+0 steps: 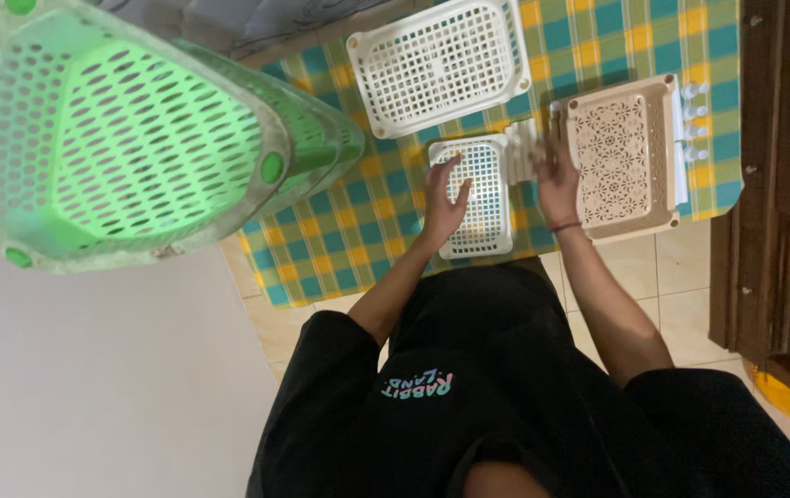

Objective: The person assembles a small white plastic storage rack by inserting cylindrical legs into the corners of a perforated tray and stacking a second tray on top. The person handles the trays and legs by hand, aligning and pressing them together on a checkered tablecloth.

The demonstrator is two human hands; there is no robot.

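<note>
My left hand (445,198) lies flat, fingers apart, on a small white perforated tray (480,221) at the near edge of a table with a checked cloth (339,231). My right hand (556,175) is beside it, with its fingers against a stack of white ribbed plastic pieces (522,148). These pieces stand between the small tray and a beige openwork basket (618,159). Whether the right hand grips the pieces is blurred.
A larger white perforated basket (436,65) lies at the far side of the cloth. A big green perforated basket (127,138) looms close at the left. Small white pegs (694,120) lie right of the beige basket. Dark wooden furniture (773,184) stands at the right, on a tiled floor (681,295).
</note>
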